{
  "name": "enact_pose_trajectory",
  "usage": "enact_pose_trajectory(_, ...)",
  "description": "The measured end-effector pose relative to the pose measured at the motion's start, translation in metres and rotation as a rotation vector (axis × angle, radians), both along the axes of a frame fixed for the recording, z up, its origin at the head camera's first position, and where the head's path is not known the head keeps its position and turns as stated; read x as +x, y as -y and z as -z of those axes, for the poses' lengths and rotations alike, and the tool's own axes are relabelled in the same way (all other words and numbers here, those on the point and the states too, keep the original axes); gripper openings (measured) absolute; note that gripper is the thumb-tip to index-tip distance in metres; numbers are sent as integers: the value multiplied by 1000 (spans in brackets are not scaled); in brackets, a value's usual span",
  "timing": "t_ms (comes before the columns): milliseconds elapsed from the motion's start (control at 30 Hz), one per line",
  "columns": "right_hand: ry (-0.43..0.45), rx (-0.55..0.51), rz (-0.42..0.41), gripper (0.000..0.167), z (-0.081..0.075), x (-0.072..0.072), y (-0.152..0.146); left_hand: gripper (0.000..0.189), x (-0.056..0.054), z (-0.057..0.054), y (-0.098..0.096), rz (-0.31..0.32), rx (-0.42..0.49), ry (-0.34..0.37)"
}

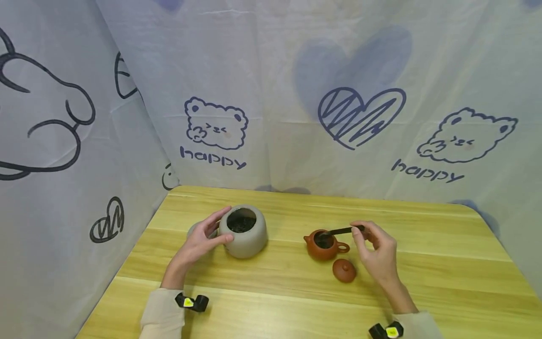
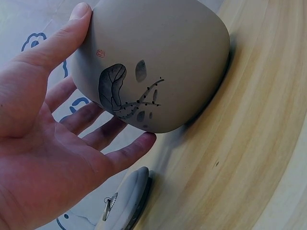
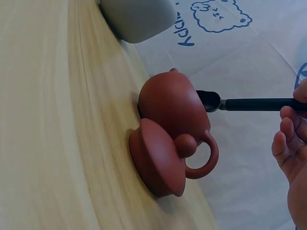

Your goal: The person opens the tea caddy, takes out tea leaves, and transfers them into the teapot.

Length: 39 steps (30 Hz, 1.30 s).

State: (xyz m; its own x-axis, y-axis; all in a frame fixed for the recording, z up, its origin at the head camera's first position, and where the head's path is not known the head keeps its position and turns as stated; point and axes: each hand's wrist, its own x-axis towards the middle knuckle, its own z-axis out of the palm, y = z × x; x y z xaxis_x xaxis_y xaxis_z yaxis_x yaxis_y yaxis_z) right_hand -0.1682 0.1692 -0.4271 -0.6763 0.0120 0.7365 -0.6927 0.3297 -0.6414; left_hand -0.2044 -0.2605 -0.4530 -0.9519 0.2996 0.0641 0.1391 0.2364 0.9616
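Observation:
A round grey tea jar [image 1: 246,235] stands uncovered on the table, dark loose tea visible inside. My left hand [image 1: 206,240] holds its side, thumb near the rim and fingers around the body; the left wrist view shows a painted lotus on the jar [image 2: 158,57]. My right hand [image 1: 378,252] pinches the black handle of a small tea scoop [image 1: 345,230]. The scoop's head [image 3: 209,100] is at the mouth of a reddish-brown clay teapot [image 1: 322,252], partly hidden by the pot's rim. Beside the teapot lies its knobbed lid [image 1: 344,271].
The jar's grey lid [image 2: 125,201] lies on the table behind my left hand, mostly hidden in the head view. A wood-grain table [image 1: 271,292] carries everything. White printed cloth [image 1: 279,141] hangs along its back and left sides.

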Motion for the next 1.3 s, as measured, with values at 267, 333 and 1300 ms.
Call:
enact_pose_trajectory(267, 56, -137, -6, 16, 7, -6, 1, 74, 1, 1, -1, 0, 2, -16)
enact_pose_trajectory(333, 64, -151, -2, 16, 12, -10, 2, 74, 1, 2, 0, -1, -1, -20)
enact_pose_trajectory(1300, 156, -182, -128, 9, -11, -45, 115, 74, 0, 7, 1, 8, 11, -44)
